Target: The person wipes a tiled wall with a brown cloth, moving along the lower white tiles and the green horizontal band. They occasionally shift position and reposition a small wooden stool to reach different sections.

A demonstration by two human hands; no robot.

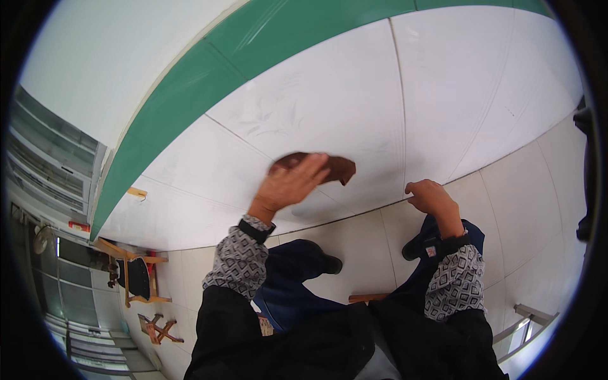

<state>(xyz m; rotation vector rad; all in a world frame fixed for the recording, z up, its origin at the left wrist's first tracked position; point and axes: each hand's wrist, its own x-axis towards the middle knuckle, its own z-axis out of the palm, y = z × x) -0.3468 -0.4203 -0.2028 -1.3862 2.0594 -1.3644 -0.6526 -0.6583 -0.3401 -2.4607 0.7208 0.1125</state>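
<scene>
A dark reddish-brown cloth (339,168) lies against the white tiled wall (342,104). My left hand (292,183) is over the left part of the cloth, palm towards the wall, its fingers slightly blurred; whether it grips the cloth or only presses it I cannot tell. My right hand (432,197) hangs to the right of the cloth, apart from it, with its fingers curled near the foot of the wall. No object shows in it, though the inside of the hand is hidden.
A green tile band (190,85) runs above the white tiles. My knees and dark shoes are over the pale tiled floor (370,256). To the left stand a wooden chair (161,286) and a small folding stool (159,329). A metal-framed object (527,327) is at the lower right.
</scene>
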